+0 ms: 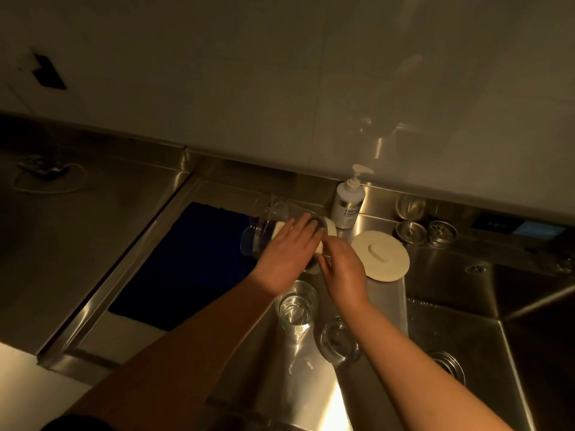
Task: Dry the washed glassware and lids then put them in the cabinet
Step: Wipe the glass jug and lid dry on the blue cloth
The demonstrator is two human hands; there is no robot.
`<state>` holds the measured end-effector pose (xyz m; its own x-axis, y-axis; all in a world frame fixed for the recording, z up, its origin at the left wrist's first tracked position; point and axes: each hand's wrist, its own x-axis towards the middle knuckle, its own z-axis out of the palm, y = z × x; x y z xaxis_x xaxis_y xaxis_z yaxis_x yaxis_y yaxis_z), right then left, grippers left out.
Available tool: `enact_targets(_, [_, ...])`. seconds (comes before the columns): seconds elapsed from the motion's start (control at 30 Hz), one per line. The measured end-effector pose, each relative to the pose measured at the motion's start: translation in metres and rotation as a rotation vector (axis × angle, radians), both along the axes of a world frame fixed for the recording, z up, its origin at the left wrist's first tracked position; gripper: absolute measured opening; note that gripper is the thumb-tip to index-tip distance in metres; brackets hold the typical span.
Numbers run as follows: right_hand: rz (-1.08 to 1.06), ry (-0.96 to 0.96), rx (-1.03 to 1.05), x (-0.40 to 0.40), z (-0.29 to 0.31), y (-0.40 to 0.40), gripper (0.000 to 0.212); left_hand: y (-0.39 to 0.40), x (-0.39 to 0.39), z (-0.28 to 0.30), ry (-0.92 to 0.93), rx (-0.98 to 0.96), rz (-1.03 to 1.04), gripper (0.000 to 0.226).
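My left hand (289, 253) lies with straight fingers over a glass jar (314, 223) that has a cream lid rim. My right hand (342, 269) meets it from the right, fingers curled at the jar's cream lid (329, 228); the exact grip is hidden. A clear glass pitcher (264, 227) stands just behind and left of the hands. A loose cream round lid (381, 255) lies flat to the right. Two clear glasses stand on the steel drainboard below the hands, one (297, 306) upright near my left wrist, the other (340, 339) beside my right forearm.
A dark blue towel (186, 265) lies spread on the steel counter at left. A white pump bottle (348, 203) stands by the wall. Sink strainers (426, 233) and another glass (410, 206) sit behind the sink basin (497, 321) at right. A cable lies on the far-left counter.
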<state>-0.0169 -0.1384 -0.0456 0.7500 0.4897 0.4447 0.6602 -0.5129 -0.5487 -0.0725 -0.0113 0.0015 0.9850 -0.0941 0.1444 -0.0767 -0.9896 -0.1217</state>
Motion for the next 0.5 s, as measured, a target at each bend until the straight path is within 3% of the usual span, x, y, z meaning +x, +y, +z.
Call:
enact_targets(0.23, [0.048,-0.023,-0.061,-0.006,0.007,0.033,0.041,0.032,-0.008,-0.006,0.041,0.075,0.063,0.076])
enact_targets(0.5, [0.07,-0.088,-0.124,-0.016,0.011,0.067,0.05,0.073,-0.023,-0.012,0.013,-0.06,0.038,0.08])
